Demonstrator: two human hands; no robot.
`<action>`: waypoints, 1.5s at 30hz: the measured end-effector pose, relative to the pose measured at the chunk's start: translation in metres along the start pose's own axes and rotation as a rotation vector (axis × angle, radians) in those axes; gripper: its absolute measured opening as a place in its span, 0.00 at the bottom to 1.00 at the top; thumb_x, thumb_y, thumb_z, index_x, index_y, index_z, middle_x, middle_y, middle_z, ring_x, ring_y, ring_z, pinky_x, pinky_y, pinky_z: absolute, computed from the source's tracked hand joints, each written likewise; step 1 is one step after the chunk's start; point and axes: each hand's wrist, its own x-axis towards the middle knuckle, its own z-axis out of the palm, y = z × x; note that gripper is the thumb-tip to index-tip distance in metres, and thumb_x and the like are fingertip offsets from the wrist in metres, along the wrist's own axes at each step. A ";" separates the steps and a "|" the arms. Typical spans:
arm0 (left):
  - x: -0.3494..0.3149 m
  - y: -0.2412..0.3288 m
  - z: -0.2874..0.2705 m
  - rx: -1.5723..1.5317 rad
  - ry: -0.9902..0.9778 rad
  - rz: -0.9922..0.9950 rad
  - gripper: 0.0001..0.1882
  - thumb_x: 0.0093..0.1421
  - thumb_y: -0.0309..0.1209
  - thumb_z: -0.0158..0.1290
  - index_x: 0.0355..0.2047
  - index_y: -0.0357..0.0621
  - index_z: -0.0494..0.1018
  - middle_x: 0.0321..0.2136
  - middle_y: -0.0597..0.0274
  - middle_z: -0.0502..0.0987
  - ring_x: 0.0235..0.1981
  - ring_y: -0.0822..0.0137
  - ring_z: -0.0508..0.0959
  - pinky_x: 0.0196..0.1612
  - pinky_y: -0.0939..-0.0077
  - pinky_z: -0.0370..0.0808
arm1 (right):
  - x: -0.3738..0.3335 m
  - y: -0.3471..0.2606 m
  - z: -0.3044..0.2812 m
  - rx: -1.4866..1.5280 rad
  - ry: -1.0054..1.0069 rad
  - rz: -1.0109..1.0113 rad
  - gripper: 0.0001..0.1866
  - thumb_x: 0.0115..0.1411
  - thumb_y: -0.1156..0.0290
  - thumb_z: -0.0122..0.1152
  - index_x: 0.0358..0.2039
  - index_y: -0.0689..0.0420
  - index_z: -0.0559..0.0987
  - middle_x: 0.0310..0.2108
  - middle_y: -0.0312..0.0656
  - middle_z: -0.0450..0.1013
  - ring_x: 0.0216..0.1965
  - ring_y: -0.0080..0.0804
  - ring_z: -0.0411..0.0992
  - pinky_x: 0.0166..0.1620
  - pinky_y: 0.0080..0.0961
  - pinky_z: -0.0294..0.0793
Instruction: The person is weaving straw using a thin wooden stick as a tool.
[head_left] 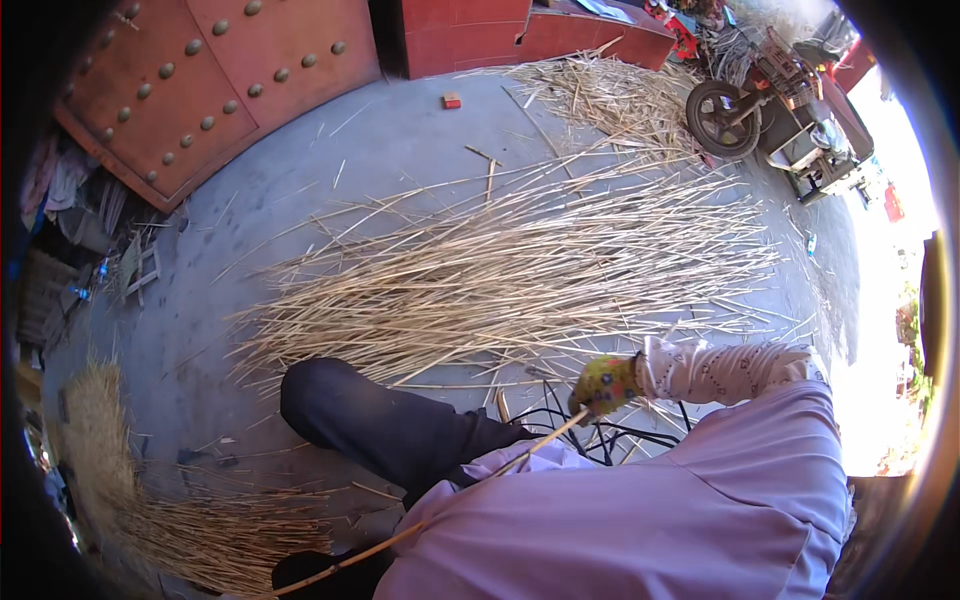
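My right hand [605, 387], in a yellow-green patterned glove, is closed on one end of a long thin dry stalk [500, 468]. From the glove the stalk slants down to the lower left, across my lap, and runs out at the bottom edge. My left hand is not in view. Beyond my dark-trousered knee lies a wide spread of loose straw-coloured stalks [530, 265]. Close to the gloved hand, thin black rods or cords [640, 434] lie low by my leg; what they belong to is partly hidden.
A denser bundle of stalks [215, 535] lies at the lower left. Farther off stand a red studded door [215, 70] and a parked three-wheeled vehicle [790, 110], with a heap of husks [610, 100] beside it. A small red box [451, 100] sits on the grey floor.
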 end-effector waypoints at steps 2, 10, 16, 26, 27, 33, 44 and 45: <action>-0.001 -0.002 -0.006 0.020 -0.001 -0.028 0.20 0.52 0.45 0.43 0.35 0.41 0.68 0.31 0.60 0.71 0.29 0.67 0.70 0.32 0.73 0.68 | 0.011 0.012 0.009 -0.082 0.005 0.035 0.10 0.47 0.59 0.53 0.28 0.48 0.75 0.22 0.38 0.71 0.26 0.36 0.70 0.28 0.30 0.67; 0.006 -0.015 -0.077 0.113 0.052 -0.072 0.19 0.52 0.43 0.42 0.35 0.41 0.68 0.33 0.60 0.70 0.32 0.66 0.69 0.36 0.73 0.66 | 0.133 -0.047 0.025 -0.069 0.010 -0.222 0.13 0.49 0.60 0.48 0.28 0.54 0.74 0.26 0.45 0.71 0.27 0.42 0.70 0.29 0.34 0.68; 0.004 -0.028 -0.130 0.148 0.089 -0.109 0.18 0.52 0.42 0.42 0.36 0.41 0.68 0.34 0.60 0.70 0.34 0.65 0.68 0.38 0.73 0.64 | 0.181 -0.051 0.042 0.460 -0.055 -0.564 0.13 0.45 0.63 0.55 0.29 0.57 0.75 0.31 0.54 0.70 0.34 0.45 0.69 0.32 0.40 0.68; 0.004 -0.028 -0.150 0.135 0.091 -0.149 0.17 0.53 0.39 0.41 0.37 0.41 0.68 0.36 0.60 0.69 0.37 0.64 0.67 0.42 0.74 0.62 | 0.132 -0.115 -0.034 0.242 -0.219 -0.023 0.13 0.51 0.61 0.45 0.32 0.53 0.72 0.25 0.41 0.70 0.32 0.35 0.70 0.33 0.23 0.68; 0.004 -0.027 -0.158 0.148 0.099 -0.150 0.17 0.53 0.39 0.41 0.37 0.41 0.68 0.37 0.60 0.69 0.37 0.64 0.67 0.42 0.74 0.62 | 0.125 -0.107 -0.035 0.174 -0.209 0.004 0.13 0.50 0.60 0.46 0.32 0.53 0.72 0.25 0.41 0.71 0.32 0.34 0.70 0.33 0.23 0.68; 0.009 -0.025 -0.187 0.195 0.118 -0.166 0.17 0.53 0.38 0.41 0.37 0.41 0.68 0.38 0.60 0.69 0.39 0.63 0.67 0.45 0.74 0.60 | 0.067 -0.045 -0.038 -0.193 -0.140 0.154 0.15 0.48 0.56 0.50 0.32 0.51 0.73 0.25 0.39 0.71 0.33 0.32 0.69 0.33 0.25 0.67; 0.040 -0.019 -0.251 0.310 0.106 -0.119 0.16 0.54 0.35 0.40 0.38 0.41 0.68 0.41 0.60 0.68 0.42 0.62 0.66 0.49 0.75 0.58 | 0.050 0.013 -0.018 0.143 0.107 0.571 0.17 0.48 0.58 0.51 0.36 0.51 0.73 0.33 0.40 0.71 0.35 0.33 0.69 0.41 0.26 0.66; 0.048 -0.018 -0.261 0.319 0.103 -0.103 0.16 0.54 0.35 0.40 0.38 0.41 0.68 0.41 0.60 0.68 0.43 0.62 0.66 0.49 0.75 0.57 | 0.049 0.018 -0.014 0.061 0.165 0.564 0.17 0.49 0.60 0.49 0.38 0.54 0.72 0.33 0.42 0.71 0.33 0.32 0.70 0.40 0.26 0.68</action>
